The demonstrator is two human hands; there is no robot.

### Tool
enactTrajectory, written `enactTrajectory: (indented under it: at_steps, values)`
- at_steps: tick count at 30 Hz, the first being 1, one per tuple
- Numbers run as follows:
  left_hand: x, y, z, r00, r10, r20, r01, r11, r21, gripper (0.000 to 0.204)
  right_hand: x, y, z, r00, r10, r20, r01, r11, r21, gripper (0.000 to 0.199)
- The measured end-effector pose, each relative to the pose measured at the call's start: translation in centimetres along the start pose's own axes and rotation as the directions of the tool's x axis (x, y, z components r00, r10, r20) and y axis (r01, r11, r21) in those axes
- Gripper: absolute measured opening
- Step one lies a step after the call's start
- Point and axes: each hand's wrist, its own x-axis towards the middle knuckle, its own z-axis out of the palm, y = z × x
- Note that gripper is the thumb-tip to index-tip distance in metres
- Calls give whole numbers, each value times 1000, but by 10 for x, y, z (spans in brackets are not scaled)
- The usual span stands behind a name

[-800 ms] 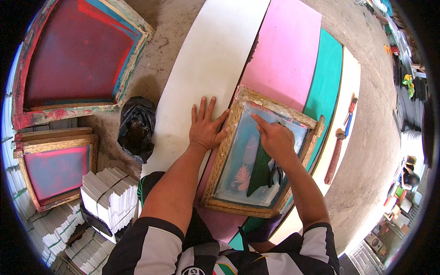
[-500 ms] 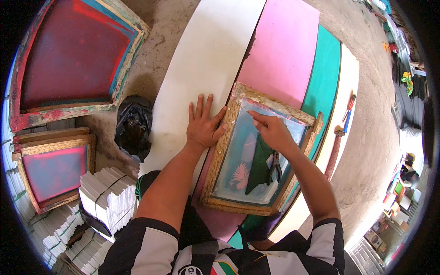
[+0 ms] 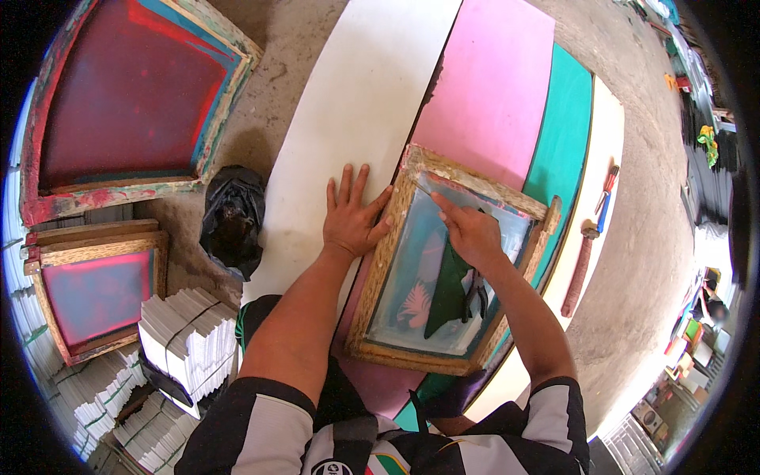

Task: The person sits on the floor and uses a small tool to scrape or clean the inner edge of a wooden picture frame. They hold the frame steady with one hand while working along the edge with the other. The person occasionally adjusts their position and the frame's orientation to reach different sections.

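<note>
A wooden screen-printing frame (image 3: 375,305) with bluish mesh lies tilted on the coloured boards. My left hand (image 3: 352,218) is spread flat on the white board (image 3: 348,95), its thumb and index finger against the frame's left side. My right hand (image 3: 473,235) is closed on a thin, pointed tool (image 3: 423,189), most of which the fingers hide. Its tip is at the frame's upper-left inner corner, the index finger stretched along it. Below this hand, a dark green piece of material (image 3: 447,297) and black-handled pliers (image 3: 477,301) rest on the mesh, partly covered by the hand.
A hammer (image 3: 582,273) and screwdrivers (image 3: 607,198) lie on the cream board to the right. Pink (image 3: 487,87) and green boards (image 3: 566,119) run beneath the frame. At left are other screen frames (image 3: 131,103), a black plastic bag (image 3: 232,218) and tied paper stacks (image 3: 190,336).
My right hand has shifted slightly, and its index finger now reaches further along the thin tool toward the corner. My left hand stays in place on the board and frame.
</note>
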Motion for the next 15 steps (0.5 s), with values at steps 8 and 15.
enactTrajectory:
  at_steps: [8,15]
  values:
    - [1,1,4,1000,-3,11,2,1000,20,60,8,23,9,967,135,215,-241,750,616,40]
    - [2,2,-2,1000,1,-10,-1,1000,-26,61,13,36,16,998,40,40,-55,877,477,39]
